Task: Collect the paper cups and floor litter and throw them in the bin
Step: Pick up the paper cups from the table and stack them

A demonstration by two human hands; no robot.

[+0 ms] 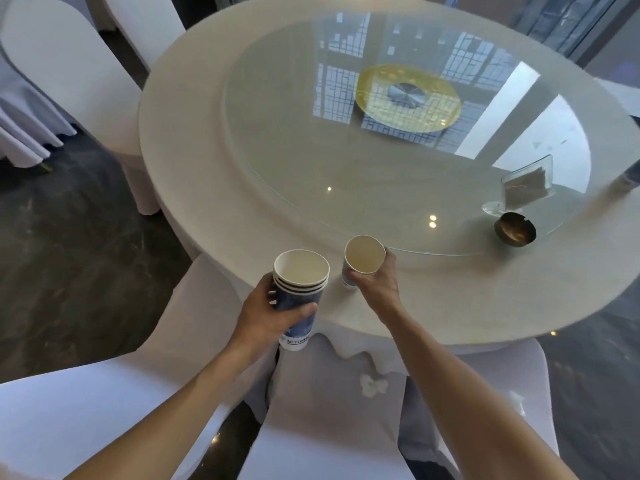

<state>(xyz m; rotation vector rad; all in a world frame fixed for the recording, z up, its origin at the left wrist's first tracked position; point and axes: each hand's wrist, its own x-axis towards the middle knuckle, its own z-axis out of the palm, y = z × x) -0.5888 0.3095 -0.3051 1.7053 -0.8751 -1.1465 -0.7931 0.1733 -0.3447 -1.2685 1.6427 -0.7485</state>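
My left hand (pixel 268 313) grips a stack of several nested blue-and-white paper cups (pixel 300 289), held upright just off the near edge of the round table (pixel 207 202). My right hand (pixel 375 285) is wrapped around a single paper cup (pixel 364 255) with the same blue print, tilted toward me at the table's near edge, its empty inside showing. The two cup mouths are a short gap apart. A small crumpled white piece of litter (pixel 373 384) lies on the chair seat below the tablecloth hem.
A glass turntable (pixel 311 174) covers the table's middle. On its right stand a clear napkin holder (pixel 528 187) and a dark ashtray (pixel 515 228). White-covered chairs (pixel 86 410) crowd the near side and the far left. Dark marble floor (pixel 69 254) lies to the left.
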